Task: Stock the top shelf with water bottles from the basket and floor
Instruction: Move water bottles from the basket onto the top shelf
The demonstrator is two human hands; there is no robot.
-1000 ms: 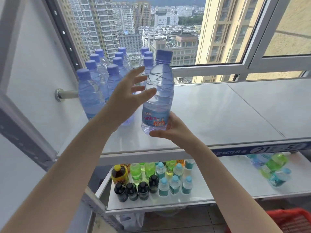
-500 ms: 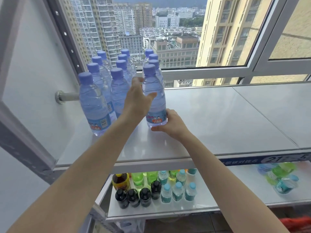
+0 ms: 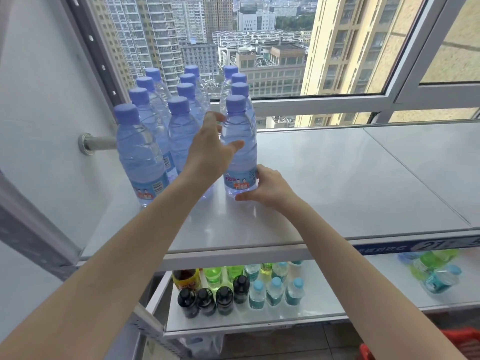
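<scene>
Pipe: a grey metal pipe juts from the white wall at the left end of the top shelf.
Stocked bottles: the stocked bottles stand upright in rows at the shelf's back left corner. They are clear ribbed plastic, full of water, with round blue-violet caps and blue labels low on the body.
Left hand: your left hand grasps the water bottle at its shoulder, thumb across the front, fingers round the far side.
Water bottle: it stands upright on the top shelf at the front of the rightmost row, full and capped, and is the same kind as its neighbours.
Right hand: your right hand grips the bottle at its base, fingers curled onto the label.
Top shelf: smooth, pale grey and slightly glossy, with a seam to the right.
Lower shelf: on the lower shelf the dark bottles with black caps stand near the front left corner, green bottles behind them and small bottles with light blue caps beside them. Loose bottles lie towards its right end.
Basket: part of a red plastic basket shows on the floor at lower right; you cannot tell its contents.
</scene>
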